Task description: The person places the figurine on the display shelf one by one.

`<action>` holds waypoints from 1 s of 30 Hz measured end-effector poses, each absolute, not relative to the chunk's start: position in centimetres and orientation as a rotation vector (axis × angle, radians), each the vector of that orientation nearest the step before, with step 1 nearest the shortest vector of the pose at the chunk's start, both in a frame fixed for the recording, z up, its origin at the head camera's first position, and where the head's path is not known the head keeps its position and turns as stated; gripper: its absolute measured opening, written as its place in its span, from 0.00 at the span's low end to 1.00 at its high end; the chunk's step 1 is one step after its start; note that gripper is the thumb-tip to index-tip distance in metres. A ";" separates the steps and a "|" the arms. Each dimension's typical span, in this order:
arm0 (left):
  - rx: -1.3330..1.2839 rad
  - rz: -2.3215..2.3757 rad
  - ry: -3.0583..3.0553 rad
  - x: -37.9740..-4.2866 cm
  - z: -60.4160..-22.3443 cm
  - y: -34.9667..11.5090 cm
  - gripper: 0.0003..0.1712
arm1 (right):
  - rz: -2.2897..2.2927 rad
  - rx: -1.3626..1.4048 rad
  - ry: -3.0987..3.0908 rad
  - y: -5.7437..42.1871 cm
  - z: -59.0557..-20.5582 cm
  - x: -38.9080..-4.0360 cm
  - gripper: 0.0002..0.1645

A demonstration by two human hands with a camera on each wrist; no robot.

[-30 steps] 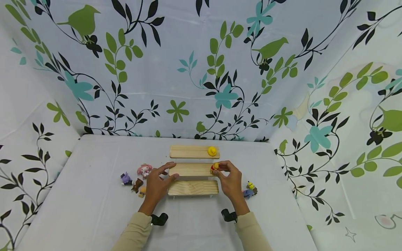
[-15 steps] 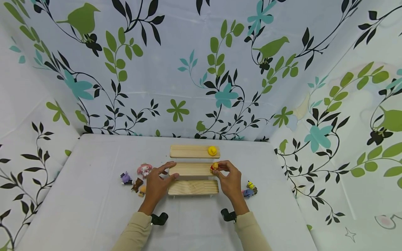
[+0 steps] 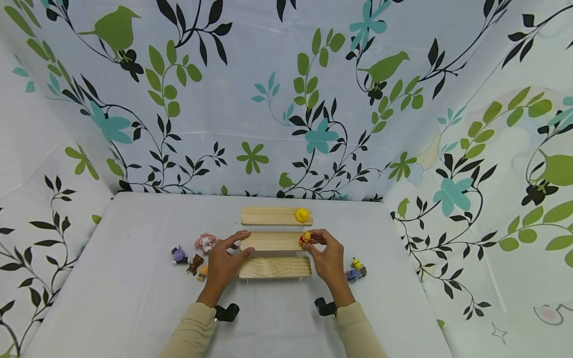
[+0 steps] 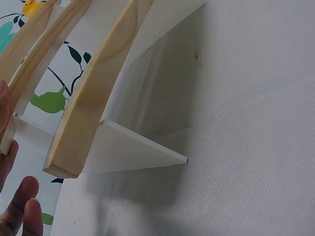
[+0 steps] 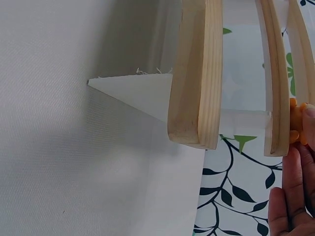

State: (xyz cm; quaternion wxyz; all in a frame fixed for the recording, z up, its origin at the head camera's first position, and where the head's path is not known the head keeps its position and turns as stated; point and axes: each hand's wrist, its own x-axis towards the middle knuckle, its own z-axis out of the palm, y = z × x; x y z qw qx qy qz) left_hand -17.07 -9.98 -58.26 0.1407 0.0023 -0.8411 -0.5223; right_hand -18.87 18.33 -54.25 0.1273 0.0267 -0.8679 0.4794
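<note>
A small stand of three stepped wooden shelves [image 3: 274, 268] is in the middle of the table. My left hand [image 3: 225, 263] grips the left end of the middle shelf [image 3: 268, 241] between thumb and fingers; its fingertips [image 4: 4, 103] show beside that board in the left wrist view. With my right hand [image 3: 328, 256] I pinch a yellow and red bear figurine [image 3: 305, 239] at the middle shelf's right end. Its orange feet [image 5: 294, 135] appear against the board in the right wrist view. A yellow duck figurine [image 3: 302, 215] sits on the back shelf's right end [image 3: 268, 216].
Left of the stand lie a pink and white figurine [image 3: 205, 242], a purple one [image 3: 179, 255], a brown one [image 3: 195, 264] and an orange one [image 3: 203, 272], partly hidden by my wrist. To the right are a blue-grey figurine [image 3: 353, 275] and a yellow-topped one [image 3: 357, 264].
</note>
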 end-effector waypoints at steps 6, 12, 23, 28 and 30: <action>0.007 -1.505 -2.430 -17.1 -58.3 -10.0 0.26 | 1.384 0.073 -2.532 18.3 -54.1 -18.7 0.21; 0.004 -1.505 -2.433 -17.1 -58.3 -10.1 0.26 | 1.370 0.069 -2.530 18.5 -54.1 -18.8 0.20; 0.002 -1.507 -2.435 -17.1 -58.4 -10.1 0.26 | 1.388 0.042 -2.539 18.6 -54.1 -18.8 0.18; 0.002 -1.511 -2.428 -17.1 -58.5 -10.1 0.26 | 1.388 0.040 -2.539 18.5 -54.1 -18.8 0.19; 0.000 -1.513 -2.423 -17.2 -58.5 -10.1 0.26 | 1.378 0.044 -2.538 18.6 -54.2 -18.8 0.18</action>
